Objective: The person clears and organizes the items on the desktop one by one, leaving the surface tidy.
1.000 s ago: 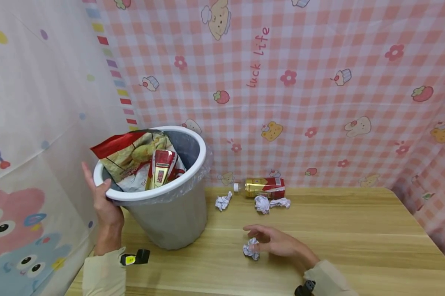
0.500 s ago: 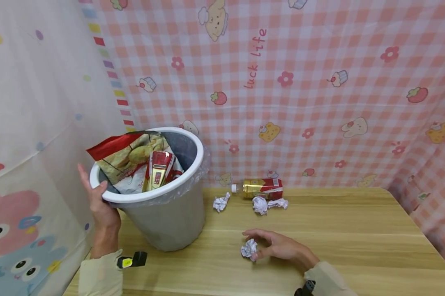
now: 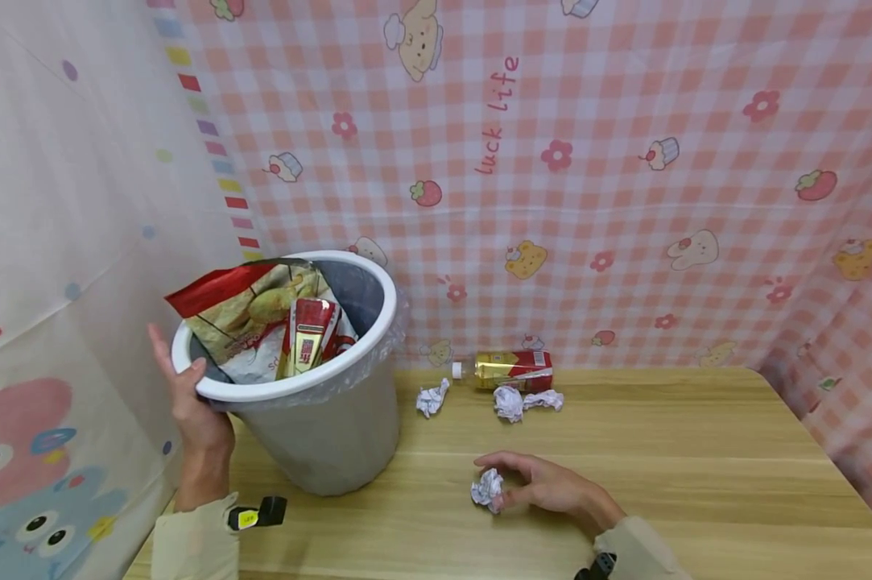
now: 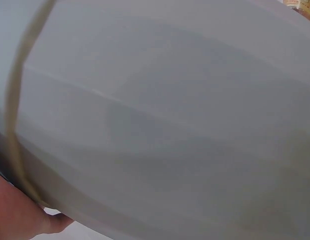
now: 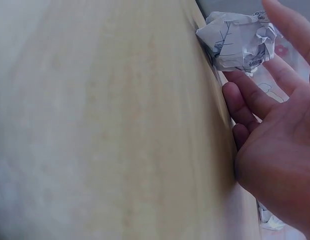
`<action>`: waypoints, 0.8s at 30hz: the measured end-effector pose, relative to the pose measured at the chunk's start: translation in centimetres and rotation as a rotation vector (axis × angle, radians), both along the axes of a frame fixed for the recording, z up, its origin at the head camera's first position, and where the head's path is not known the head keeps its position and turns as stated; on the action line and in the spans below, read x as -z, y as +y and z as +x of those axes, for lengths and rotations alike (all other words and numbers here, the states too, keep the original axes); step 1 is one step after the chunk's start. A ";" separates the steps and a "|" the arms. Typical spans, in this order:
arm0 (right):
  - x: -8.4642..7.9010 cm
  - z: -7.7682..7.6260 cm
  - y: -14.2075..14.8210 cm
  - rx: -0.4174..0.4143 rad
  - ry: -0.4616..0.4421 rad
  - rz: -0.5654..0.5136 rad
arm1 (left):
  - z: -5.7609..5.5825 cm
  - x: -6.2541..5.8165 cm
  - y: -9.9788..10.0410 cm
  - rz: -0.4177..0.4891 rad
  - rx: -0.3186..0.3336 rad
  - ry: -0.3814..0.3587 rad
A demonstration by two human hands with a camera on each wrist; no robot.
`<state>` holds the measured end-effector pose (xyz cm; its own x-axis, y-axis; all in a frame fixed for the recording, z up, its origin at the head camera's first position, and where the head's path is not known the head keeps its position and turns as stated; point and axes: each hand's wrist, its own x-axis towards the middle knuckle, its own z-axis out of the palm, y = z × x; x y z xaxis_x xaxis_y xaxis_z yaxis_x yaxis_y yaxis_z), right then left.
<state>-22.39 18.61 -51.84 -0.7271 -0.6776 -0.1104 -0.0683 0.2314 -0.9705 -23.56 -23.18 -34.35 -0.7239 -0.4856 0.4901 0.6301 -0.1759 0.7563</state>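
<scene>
A grey trash can (image 3: 320,451) with a white rim and a clear liner leans on the table toward the left. My left hand (image 3: 202,423) holds its rim, thumb over the edge and fingers outside. In the left wrist view, the can's grey wall (image 4: 159,120) fills most of the picture, with part of the left hand (image 4: 17,212) in the lower corner. My right hand (image 3: 544,483) rests low over the table, fingers loosely curved around a crumpled paper ball (image 3: 487,490). In the right wrist view, the thumb tip is right by the paper ball (image 5: 239,42).
Inside the can lie a snack bag (image 3: 247,310) and a red-and-gold carton (image 3: 308,334). At the table's back lies a red-and-gold bottle (image 3: 511,370) with a white cap, near more crumpled paper (image 3: 431,399), (image 3: 509,403). Patterned cloth (image 3: 595,201) hangs behind the wooden table (image 3: 667,451).
My right hand has shifted slightly nearer, its thumb now at the ball's side rather than across it. The head view has moved a little; the left hand still holds the can.
</scene>
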 end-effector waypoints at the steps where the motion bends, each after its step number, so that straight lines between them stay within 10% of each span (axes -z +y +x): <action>1: 0.0 0.0 0.0 -0.001 -0.001 0.000 | 0.0 0.0 0.0 0.005 0.001 0.006; 24: -0.3 0.0 0.2 0.069 -0.053 -0.020 | 0.0 0.2 -0.1 0.001 0.002 0.017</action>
<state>-22.35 18.84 -51.56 -0.7656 -0.6286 -0.1369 -0.0010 0.2139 -0.9768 -23.60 -23.24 -34.55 -0.7159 -0.4848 0.5024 0.6429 -0.1773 0.7451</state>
